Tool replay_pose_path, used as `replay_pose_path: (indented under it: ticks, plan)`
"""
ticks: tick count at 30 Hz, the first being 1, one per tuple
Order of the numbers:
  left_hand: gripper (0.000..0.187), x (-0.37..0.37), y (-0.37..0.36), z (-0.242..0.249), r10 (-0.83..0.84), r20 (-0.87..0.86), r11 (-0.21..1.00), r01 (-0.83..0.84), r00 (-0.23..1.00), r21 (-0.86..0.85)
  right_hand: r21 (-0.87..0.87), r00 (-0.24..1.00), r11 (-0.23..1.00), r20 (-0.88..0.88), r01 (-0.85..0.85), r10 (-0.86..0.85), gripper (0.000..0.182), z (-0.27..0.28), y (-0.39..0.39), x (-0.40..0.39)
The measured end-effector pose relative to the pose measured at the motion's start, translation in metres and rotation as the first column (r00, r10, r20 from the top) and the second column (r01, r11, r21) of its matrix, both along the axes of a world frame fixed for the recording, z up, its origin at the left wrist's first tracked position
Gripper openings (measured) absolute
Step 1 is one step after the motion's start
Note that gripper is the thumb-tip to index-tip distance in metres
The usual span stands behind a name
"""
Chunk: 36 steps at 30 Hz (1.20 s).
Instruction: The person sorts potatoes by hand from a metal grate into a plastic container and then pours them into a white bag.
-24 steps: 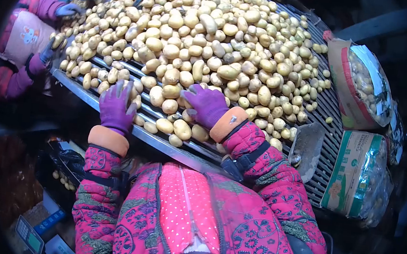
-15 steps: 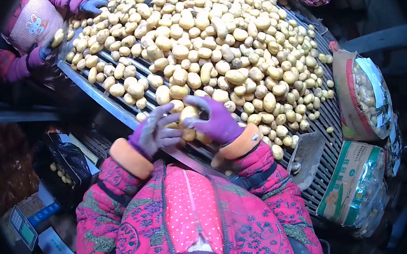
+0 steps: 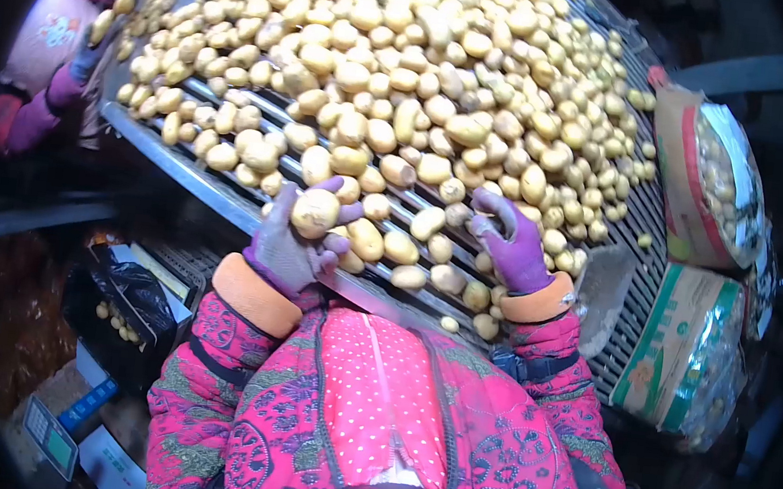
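Right now your left hand (image 3: 295, 239), in its purple glove, is curled around one large potato (image 3: 316, 212), grasping it from below with the thumb hooked over its far side. The potato sits up in your palm, raised just above the near edge of the roller table (image 3: 190, 182), and it is close to round; what long axis it has runs roughly across your palm, from wrist side toward fingertips, though the glove hides enough of it that you cannot read the direction exactly. Just beyond your fingertips and to their right lie loose potatoes on the bars, the nearest ones touching or almost touching the glove.

Your right hand (image 3: 510, 245) lies palm down among the potato pile (image 3: 428, 77), fingers spread and slightly bent, resting on the potatoes at the pile's near edge. Whether it has closed on one of them cannot be told, since the glove covers what is under it. A few small potatoes lie just beside your wrist, at the orange cuff (image 3: 536, 304), close to the table's rim.

Past your right hand, off the table's side, a metal scoop (image 3: 603, 288) lies on the grating, and beyond it stand two filled sacks (image 3: 704, 172), one above the other in view. Below and outward from your left elbow sit a dark crate (image 3: 123, 302) holding a few small potatoes and a scale (image 3: 49, 439). Far across from your left hand, another person's gloved hand (image 3: 97, 47) holds a potato at the table's far corner.
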<state>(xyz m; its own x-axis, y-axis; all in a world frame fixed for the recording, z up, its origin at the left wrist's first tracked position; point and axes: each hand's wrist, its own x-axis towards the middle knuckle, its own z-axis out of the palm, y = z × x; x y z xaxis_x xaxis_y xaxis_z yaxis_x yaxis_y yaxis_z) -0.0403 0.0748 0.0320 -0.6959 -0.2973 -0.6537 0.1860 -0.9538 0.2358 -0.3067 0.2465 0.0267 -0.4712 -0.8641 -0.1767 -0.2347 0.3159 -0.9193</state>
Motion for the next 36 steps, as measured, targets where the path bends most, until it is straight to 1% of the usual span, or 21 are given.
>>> replay_pose_path:
  ticks: [2,3,5,8,9,11,19,20,21,23,24,25,26,27,28,29,30,31,32,34,36]
  plan:
    - [0.069,0.005,-0.001,-0.011,0.038,-0.11,0.995,-0.027,0.993,0.093,0.038,0.996,0.995,-0.008,0.095,-0.094,0.045,0.011,0.019,-0.009]
    - [0.07,0.002,-0.002,-0.009,0.027,-0.039,0.996,-0.024,0.999,0.09,0.054,0.988,0.989,-0.077,0.135,-0.131,0.045,0.012,0.029,-0.014]
    - [0.069,0.006,-0.003,-0.025,0.007,-0.157,0.996,0.007,0.988,0.092,0.195,0.983,0.969,-0.134,0.152,-0.127,0.045,0.021,0.048,-0.021]
    - [0.067,0.013,-0.005,-0.03,-0.065,-0.282,0.997,0.075,0.957,0.024,0.224,0.941,0.966,-0.334,0.128,-0.047,0.045,0.016,0.07,-0.02]
    - [0.067,0.013,-0.002,-0.025,-0.071,-0.279,0.996,0.081,0.958,0.023,0.223,0.942,0.966,-0.331,0.133,-0.053,0.045,0.016,0.075,-0.017]
    - [0.063,0.011,0.002,-0.011,-0.094,-0.052,0.985,0.085,0.994,-0.151,0.233,0.925,0.969,-0.379,0.085,0.01,0.043,0.019,0.081,-0.01]
    - [0.081,0.015,0.002,-0.025,-0.127,-0.163,0.961,0.081,0.978,-0.263,0.152,0.901,0.965,-0.413,0.214,-0.135,0.036,0.033,0.115,-0.001]
    - [0.062,0.013,0.004,-0.027,-0.112,-0.156,0.965,0.07,0.981,-0.253,0.151,0.825,0.981,-0.565,0.119,-0.013,0.033,0.033,0.12,0.005]
    - [0.062,0.012,0.007,-0.031,-0.118,-0.157,0.965,0.075,0.981,-0.252,0.152,0.824,0.98,-0.566,0.125,-0.017,0.033,0.029,0.122,0.015]
    - [0.037,0.009,0.008,-0.035,-0.075,0.005,0.982,0.075,0.997,-0.174,0.267,0.621,0.956,-0.73,-0.125,0.285,0.04,0.011,0.117,0.035]
    - [0.033,0.002,0.013,-0.026,-0.028,0.061,0.99,0.036,0.998,-0.136,0.259,0.626,0.959,-0.73,-0.118,0.274,0.04,0.004,0.111,0.044]
    - [0.038,-0.006,0.013,-0.01,-0.058,-0.05,0.998,0.058,0.997,-0.019,0.436,0.544,0.895,-0.73,-0.093,0.412,0.043,-0.002,0.102,0.05]
    - [0.041,-0.01,0.016,-0.007,-0.064,-0.007,0.998,0.063,0.998,-0.018,0.594,0.46,0.803,-0.699,-0.051,0.547,0.045,-0.005,0.096,0.052]
    - [0.045,-0.014,0.017,-0.007,-0.07,0.032,0.997,0.07,0.997,-0.015,0.586,0.457,0.809,-0.707,-0.048,0.539,0.045,-0.006,0.091,0.051]
    - [0.046,-0.02,0.017,-0.005,-0.101,0.094,0.995,0.099,0.99,0.022,0.628,0.474,0.775,-0.663,-0.067,0.579,0.048,-0.006,0.087,0.045]
    - [0.041,-0.019,0.02,-0.016,-0.137,-0.004,0.986,0.136,0.991,-0.1,0.67,0.498,0.738,-0.612,-0.086,0.614,0.05,-0.006,0.084,0.043]
    - [0.037,-0.023,0.024,-0.015,-0.172,-0.067,0.982,0.166,0.983,-0.085,0.589,0.597,0.795,-0.59,-0.142,0.544,0.053,0.005,0.083,0.033]
    - [0.033,-0.027,0.027,-0.013,-0.2,-0.136,0.979,0.192,0.97,-0.073,0.586,0.589,0.799,-0.601,-0.136,0.54,0.053,0.012,0.078,0.033]
    - [0.031,-0.027,0.028,-0.009,-0.31,-0.108,0.945,0.294,0.945,-0.142,0.49,0.714,0.868,-0.579,-0.082,0.394,0.053,0.021,0.074,0.035]
    - [0.05,-0.039,0.029,0.007,-0.5,-0.076,0.848,0.469,0.863,-0.249,0.333,0.874,0.943,-0.454,-0.012,0.171,0.06,0.05,0.055,0.046]
    - [0.068,-0.045,0.032,0.005,-0.582,-0.137,0.795,0.527,0.801,-0.3,0.101,0.89,0.981,-0.415,-0.163,0.191,0.062,0.036,0.039,0.06]
